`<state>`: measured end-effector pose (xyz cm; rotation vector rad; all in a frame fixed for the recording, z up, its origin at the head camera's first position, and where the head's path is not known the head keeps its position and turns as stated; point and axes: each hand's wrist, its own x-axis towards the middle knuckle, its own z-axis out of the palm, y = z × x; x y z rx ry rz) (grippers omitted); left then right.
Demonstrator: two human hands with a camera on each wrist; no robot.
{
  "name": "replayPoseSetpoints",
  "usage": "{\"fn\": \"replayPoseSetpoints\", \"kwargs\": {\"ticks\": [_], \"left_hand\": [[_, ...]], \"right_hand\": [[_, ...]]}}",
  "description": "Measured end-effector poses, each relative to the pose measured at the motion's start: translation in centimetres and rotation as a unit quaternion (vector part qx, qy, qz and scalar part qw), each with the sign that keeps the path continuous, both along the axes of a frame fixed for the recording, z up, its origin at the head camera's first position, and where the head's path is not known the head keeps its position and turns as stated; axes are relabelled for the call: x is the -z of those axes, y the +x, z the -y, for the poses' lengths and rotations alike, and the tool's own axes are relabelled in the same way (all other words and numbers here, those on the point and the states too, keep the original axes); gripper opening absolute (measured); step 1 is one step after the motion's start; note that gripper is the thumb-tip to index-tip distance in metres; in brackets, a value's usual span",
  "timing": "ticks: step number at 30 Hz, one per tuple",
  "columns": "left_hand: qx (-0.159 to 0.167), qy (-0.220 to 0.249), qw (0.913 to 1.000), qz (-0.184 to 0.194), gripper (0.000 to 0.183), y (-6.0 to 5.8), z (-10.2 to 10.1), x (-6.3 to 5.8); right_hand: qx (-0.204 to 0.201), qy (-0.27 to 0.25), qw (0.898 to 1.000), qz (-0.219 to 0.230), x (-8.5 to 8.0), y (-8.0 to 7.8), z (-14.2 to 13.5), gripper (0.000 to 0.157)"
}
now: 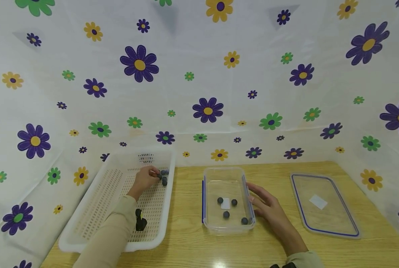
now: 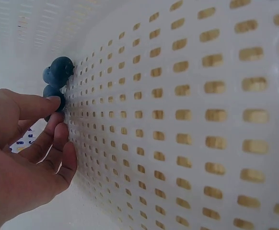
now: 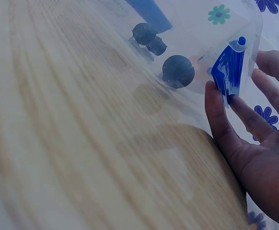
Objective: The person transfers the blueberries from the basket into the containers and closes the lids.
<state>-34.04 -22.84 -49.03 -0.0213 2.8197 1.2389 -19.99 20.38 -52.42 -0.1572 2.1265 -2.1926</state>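
Observation:
Inside the white plastic basket [image 1: 70, 227], my left hand [image 1: 145, 180] pinches a blueberry [image 2: 53, 96] between thumb and fingers. More blueberries [image 2: 61, 71] lie beside it, close to the perforated basket floor. My right hand [image 1: 269, 208] rests along the right side of a clear plastic container [image 1: 223, 172], its fingers loosely extended. In the right wrist view, the fingertips are at a blue latch [image 3: 229, 69] on the container wall. Several blueberries [image 1: 226, 214] sit spread over the container's bottom, around a white label [image 1: 225, 203].
To the right, a clear lid [image 1: 333, 208] with a blue seal lies flat on the wooden table [image 1: 186, 230]. A small black object [image 1: 140, 221] shows beside the left sleeve, over the basket. Flowered cloth [image 1: 186, 48] hangs behind and at both sides.

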Motion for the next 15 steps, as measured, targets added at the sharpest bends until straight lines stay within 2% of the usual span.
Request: {"fn": "replayPoseSetpoints", "kwargs": {"ticks": [15], "left_hand": [[0.003,-0.018,0.9998,0.005,0.018,-0.25,0.01,0.09]], "right_hand": [[0.005,0.007,1.000,0.008,-0.34,0.13,0.10,0.052]]}}
